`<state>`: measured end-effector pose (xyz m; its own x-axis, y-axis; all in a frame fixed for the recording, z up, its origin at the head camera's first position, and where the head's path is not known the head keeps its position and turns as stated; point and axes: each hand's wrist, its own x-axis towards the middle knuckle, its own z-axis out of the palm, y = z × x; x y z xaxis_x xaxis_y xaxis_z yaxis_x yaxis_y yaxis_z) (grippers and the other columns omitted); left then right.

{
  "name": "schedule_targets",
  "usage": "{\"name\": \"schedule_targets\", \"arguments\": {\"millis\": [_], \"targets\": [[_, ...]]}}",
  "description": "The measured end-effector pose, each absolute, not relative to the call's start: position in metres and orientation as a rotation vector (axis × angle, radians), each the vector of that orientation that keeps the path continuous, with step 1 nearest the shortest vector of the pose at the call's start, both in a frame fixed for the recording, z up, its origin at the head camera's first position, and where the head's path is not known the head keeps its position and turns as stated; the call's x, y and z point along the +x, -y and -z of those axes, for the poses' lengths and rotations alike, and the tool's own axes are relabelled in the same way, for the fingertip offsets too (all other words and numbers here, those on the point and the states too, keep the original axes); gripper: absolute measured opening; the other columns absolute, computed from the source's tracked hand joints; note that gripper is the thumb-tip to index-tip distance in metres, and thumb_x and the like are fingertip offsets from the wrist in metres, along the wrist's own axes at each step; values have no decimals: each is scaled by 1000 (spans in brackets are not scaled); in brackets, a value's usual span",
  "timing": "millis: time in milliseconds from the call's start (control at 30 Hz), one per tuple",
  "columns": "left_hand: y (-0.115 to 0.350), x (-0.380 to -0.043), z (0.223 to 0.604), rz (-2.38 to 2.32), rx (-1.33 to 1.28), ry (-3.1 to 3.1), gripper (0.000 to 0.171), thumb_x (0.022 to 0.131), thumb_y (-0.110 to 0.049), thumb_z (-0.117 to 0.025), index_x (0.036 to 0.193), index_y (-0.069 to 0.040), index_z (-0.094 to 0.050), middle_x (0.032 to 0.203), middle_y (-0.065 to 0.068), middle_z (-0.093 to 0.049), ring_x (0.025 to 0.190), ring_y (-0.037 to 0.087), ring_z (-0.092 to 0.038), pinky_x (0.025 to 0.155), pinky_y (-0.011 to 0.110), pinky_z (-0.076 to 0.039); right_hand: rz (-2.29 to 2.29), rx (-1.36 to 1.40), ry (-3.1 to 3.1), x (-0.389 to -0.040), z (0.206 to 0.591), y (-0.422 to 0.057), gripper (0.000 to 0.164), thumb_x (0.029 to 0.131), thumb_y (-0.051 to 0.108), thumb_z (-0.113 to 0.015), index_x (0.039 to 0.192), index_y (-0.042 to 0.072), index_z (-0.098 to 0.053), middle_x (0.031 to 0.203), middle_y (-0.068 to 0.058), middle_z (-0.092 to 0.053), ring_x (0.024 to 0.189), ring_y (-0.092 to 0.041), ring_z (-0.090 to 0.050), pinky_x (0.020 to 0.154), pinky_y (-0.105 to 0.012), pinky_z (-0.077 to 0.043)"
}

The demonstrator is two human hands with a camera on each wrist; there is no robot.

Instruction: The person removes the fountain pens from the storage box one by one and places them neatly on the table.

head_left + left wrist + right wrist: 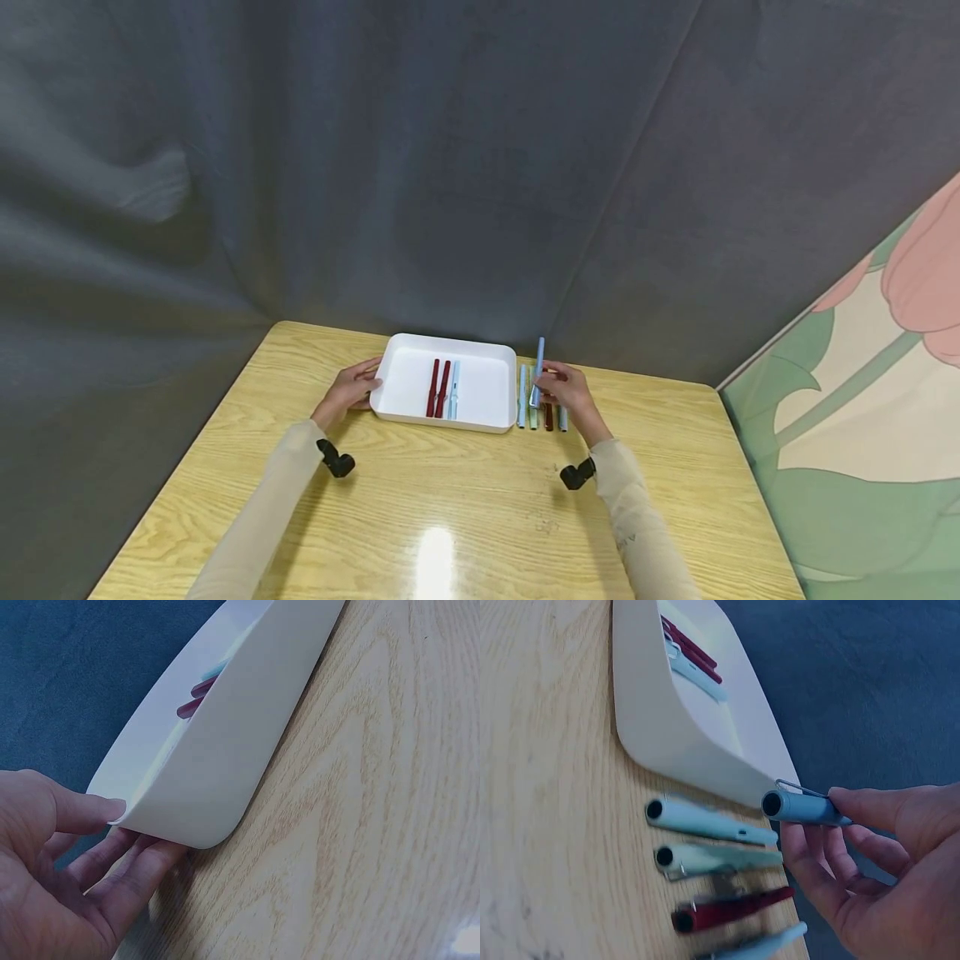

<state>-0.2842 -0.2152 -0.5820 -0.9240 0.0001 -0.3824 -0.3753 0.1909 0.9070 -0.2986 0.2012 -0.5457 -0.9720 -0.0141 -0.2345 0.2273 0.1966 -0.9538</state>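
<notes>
A white tray [487,383] lies near the table's back edge. My left hand [352,387] grips its left end, thumb on the rim and fingers beneath the wall in the left wrist view. Inside the tray, two dark red pens [432,388] lie beside a light blue pen [453,392]. My right hand [564,389] pinches a blue pen [810,809] with a wire clip, raised just off the tray's right end. Below it on the table, side by side, are a light blue pen [712,823], a pale green pen [716,858], a dark red pen [735,910] and another blue pen [765,946].
The wooden table [480,492] stands against a dark grey curtain [450,167] at the back and left. A floral panel [862,417] borders it on the right. Each wrist carries a small black camera [577,476].
</notes>
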Motion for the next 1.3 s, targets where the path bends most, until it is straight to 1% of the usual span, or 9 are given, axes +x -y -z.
{"name": "schedule_targets", "arguments": {"millis": [167,267,333,567,733,833,967,1067,1300], "targets": [[215,-285,582,-1805,-351,-2171,60,106,-7,-59,162,-12,-40,157,25,-48,118,32,-68,75,31,-63,1860,205,-2280,-299,548,-217,49,99,1,-68,145,-11,-54,97,-1,-68,75,-8,-66,80,-37,-63],[215,-285,583,-1812,-349,-2169,60,106,-7,-59,162,-12,-40,157,25,-48,116,29,-69,74,31,-62,1857,207,-2289,-298,549,-227,50,100,0,-68,146,-11,-52,93,4,-66,74,-6,-66,74,-31,-62],[215,-285,583,-1806,-351,-2171,60,106,-7,-59,162,-12,-40,157,25,-48,114,27,-69,73,30,-62,1850,208,-2303,-295,549,-234,50,100,0,-67,145,-13,-52,95,1,-67,75,-6,-66,74,-31,-62],[215,-287,580,-1812,-334,-2168,60,106,-8,-59,163,-12,-39,157,26,-48,115,29,-70,75,30,-62,1757,251,-2383,-288,550,-254,49,101,2,-66,145,-15,-51,110,-15,-72,82,-10,-71,84,-42,-63],[214,-286,579,-1799,-348,-2178,60,106,-8,-59,163,-12,-39,157,27,-48,114,31,-70,73,31,-62,1688,305,-2417,-285,555,-265,46,101,0,-64,142,-17,-51,115,-28,-70,83,-16,-73,83,-44,-63],[215,-284,581,-1793,-365,-2180,60,106,-8,-59,163,-12,-39,157,27,-48,111,29,-71,72,31,-62,1658,332,-2448,-285,560,-270,43,100,-1,-65,138,-18,-54,110,-30,-72,77,-17,-74,76,-41,-64],[216,-283,584,-1788,-382,-2174,60,106,-8,-59,163,-13,-40,157,24,-48,104,21,-71,71,29,-62,1575,353,-2528,-286,571,-273,38,97,-1,-67,131,-17,-59,93,-20,-77,62,-13,-69,61,-33,-60],[216,-284,584,-1797,-378,-2167,60,105,-8,-59,162,-13,-40,157,24,-48,104,21,-72,70,28,-62,1488,380,-2595,-286,577,-272,34,96,2,-70,125,-15,-62,88,-17,-77,58,-12,-66,56,-28,-56],[215,-285,584,-1809,-364,-2169,60,105,-8,-60,162,-13,-42,157,24,-49,105,22,-72,68,27,-61,1314,413,-2696,-286,579,-267,30,96,7,-72,119,-11,-66,97,-24,-76,61,-15,-68,55,-27,-54]]}}
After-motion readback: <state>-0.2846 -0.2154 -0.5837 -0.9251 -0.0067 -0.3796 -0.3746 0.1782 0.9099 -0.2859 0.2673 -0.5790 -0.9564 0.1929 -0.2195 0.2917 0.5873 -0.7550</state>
